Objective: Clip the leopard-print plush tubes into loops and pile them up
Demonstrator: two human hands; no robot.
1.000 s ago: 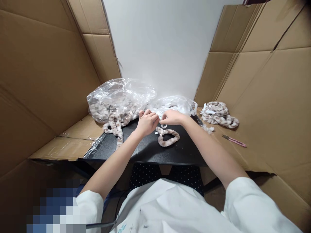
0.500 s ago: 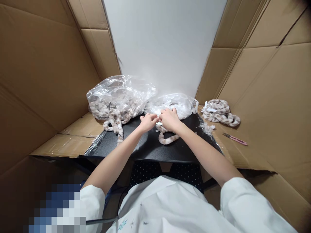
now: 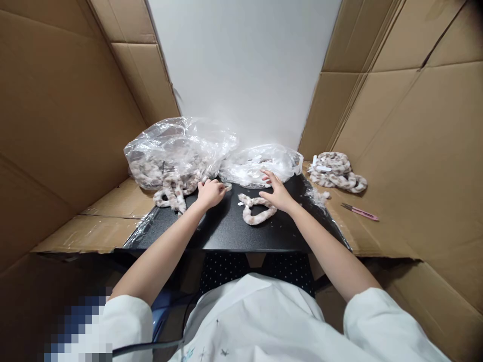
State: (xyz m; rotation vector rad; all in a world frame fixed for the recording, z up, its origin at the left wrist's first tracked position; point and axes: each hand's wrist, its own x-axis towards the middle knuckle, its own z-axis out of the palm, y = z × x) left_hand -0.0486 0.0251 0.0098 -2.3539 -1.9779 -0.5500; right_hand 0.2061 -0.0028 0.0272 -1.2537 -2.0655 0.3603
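Observation:
My left hand is closed, with a small white strip sticking out past its fingers on the right. Just left of it, fluffy brown-and-white loops spill out of a large clear plastic bag. My right hand is open, fingers spread, by the right edge of a fluffy spotted loop. That loop lies on the black tabletop; a white tag shows at its left end. Whether my right fingertips touch it, I cannot tell. Behind both hands lies a second clear bag with white pieces inside.
On the cardboard at the right, a heap of fluffy loops with white tags lies behind pink-handled thread snips. Fluff scraps sit at the right of the black tabletop. Tall cardboard walls stand on both sides.
My hands have come apart. The left moved left with the white strip; the right opened and shifted slightly right. The fluffy loop now lies uncovered on the tabletop.

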